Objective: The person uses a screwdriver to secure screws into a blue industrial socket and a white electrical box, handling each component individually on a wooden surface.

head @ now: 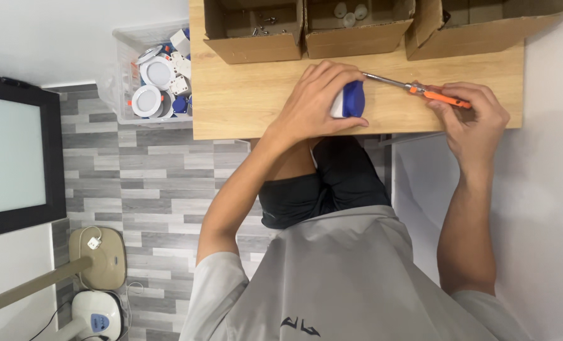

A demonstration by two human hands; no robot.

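While both hands grip — left hand (312,101) on blue-white part (351,100), right hand (474,117) on screwdriver (420,90) — cardboard boxes (256,39) behind, parts bin (125,82) beside table.

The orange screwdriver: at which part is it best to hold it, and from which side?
Grip the screwdriver by its orange handle, coming from the right, as the right hand does. The thin metal shaft points left toward the blue-and-white part under the left hand.

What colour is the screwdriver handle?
Orange, seen in the head view: the screwdriver sits in the right hand.
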